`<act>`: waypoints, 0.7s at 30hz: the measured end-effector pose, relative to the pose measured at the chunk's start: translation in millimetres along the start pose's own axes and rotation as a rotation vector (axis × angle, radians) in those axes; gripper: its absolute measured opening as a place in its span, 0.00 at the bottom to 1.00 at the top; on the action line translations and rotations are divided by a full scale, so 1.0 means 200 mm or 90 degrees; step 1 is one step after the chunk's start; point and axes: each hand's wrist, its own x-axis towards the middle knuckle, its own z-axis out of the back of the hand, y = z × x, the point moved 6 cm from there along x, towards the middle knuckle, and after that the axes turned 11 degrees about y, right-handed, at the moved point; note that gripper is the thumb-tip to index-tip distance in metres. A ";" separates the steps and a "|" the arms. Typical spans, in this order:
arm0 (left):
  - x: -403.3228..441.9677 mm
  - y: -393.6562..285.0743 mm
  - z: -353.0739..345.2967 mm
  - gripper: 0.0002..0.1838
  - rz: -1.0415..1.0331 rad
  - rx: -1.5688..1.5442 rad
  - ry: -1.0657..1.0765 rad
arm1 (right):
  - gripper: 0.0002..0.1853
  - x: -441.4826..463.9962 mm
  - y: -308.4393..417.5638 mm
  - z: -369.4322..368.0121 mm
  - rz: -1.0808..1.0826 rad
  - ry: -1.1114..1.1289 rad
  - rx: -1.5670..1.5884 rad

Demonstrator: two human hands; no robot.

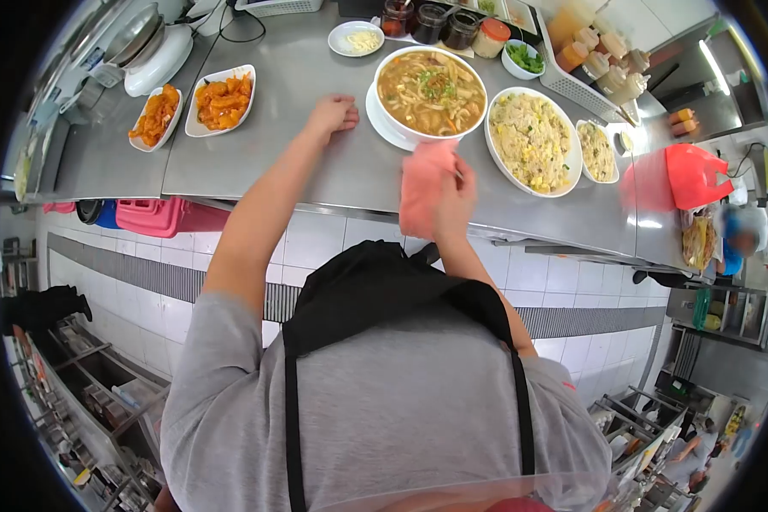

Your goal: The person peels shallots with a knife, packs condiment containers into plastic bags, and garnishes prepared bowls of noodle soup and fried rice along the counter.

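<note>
My right hand [457, 201] grips a pink cloth [425, 189], whose upper end touches the near rim of a large white bowl of noodle soup [431, 90]. Under the bowl, a white plate [385, 125] shows at its left side. My left hand [334, 116] rests on the steel counter just left of that plate, its fingers curled; whether anything is under them I cannot make out. Right of the bowl stands an oval plate of fried rice [532, 142], with a smaller dish of fried rice [596, 152] beside it.
Two white dishes of orange-coated food [223, 101] stand at the left. Behind the bowl are sauce jars [461, 31], a small plate of chopped garlic [356, 40] and a bowl of greens [523, 60]. A bottle basket [589, 85] and red bag [694, 175] are at the right.
</note>
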 end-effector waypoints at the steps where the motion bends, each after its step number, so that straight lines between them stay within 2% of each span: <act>1: 0.03 -0.05 -0.02 0.13 -0.012 0.027 0.024 | 0.15 0.02 0.01 -0.01 0.003 0.003 -0.003; 3: 0.09 -0.10 -0.07 0.12 -0.025 0.043 0.052 | 0.15 0.06 -0.01 0.02 -0.059 -0.093 0.054; 4: 0.12 -0.11 -0.09 0.12 -0.001 0.107 0.064 | 0.15 0.09 -0.02 0.01 -0.057 -0.092 0.050; 6: 0.14 -0.08 -0.10 0.11 0.029 0.171 0.076 | 0.11 0.14 -0.05 -0.05 -0.014 -0.050 0.177; 12: 0.04 0.00 -0.10 0.11 0.076 0.105 0.101 | 0.09 0.18 -0.06 -0.04 0.012 -0.096 0.170; 14: 0.00 0.05 -0.12 0.11 0.078 -0.036 0.092 | 0.09 0.18 -0.03 -0.04 0.017 -0.097 0.147; 15: 0.00 0.03 -0.11 0.11 0.075 -0.035 0.089 | 0.08 0.18 -0.01 -0.03 0.023 -0.104 0.123; 18: 0.11 -0.03 -0.06 0.12 0.050 0.021 0.054 | 0.11 0.19 -0.08 0.00 -0.005 -0.055 0.169; 20: 0.24 -0.16 -0.02 0.13 -0.105 0.179 -0.029 | 0.12 0.18 -0.07 0.00 -0.002 -0.065 0.135; 21: 0.29 -0.19 -0.03 0.13 -0.117 0.182 -0.025 | 0.14 0.17 -0.06 0.00 -0.003 -0.081 0.103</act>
